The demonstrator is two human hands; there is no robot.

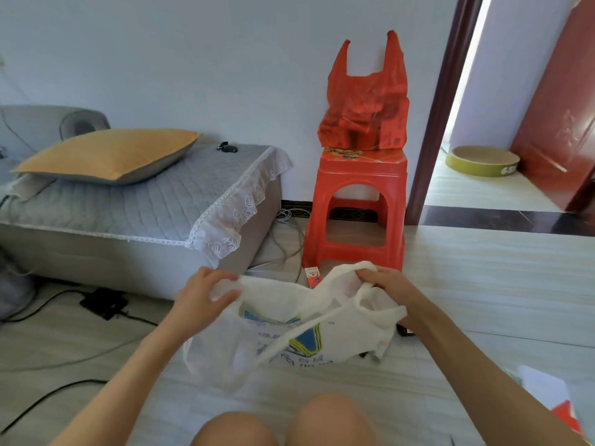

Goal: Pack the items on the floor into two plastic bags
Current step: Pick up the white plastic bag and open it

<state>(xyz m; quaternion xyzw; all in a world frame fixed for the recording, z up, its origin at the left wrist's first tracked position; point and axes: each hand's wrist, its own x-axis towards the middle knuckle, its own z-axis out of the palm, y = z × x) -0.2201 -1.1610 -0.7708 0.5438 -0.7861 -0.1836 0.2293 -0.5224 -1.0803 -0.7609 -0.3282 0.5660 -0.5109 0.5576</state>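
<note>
A white plastic bag (289,336) with blue and yellow print hangs just above the floor in front of me. My left hand (201,296) pinches its left handle and my right hand (384,284) grips its right handle, holding the mouth apart. A filled red plastic bag (365,117) stands on the red stool (354,201) by the wall. A small red-and-white packet (313,275) lies on the floor behind the white bag. A dark item (405,330) peeks out under my right wrist.
A grey covered sofa (135,201) with an orange cushion (109,154) sits to the left. A black box (103,303) and cables lie on the floor beside it. An open doorway is at right, and red and white items (547,394) lie at lower right.
</note>
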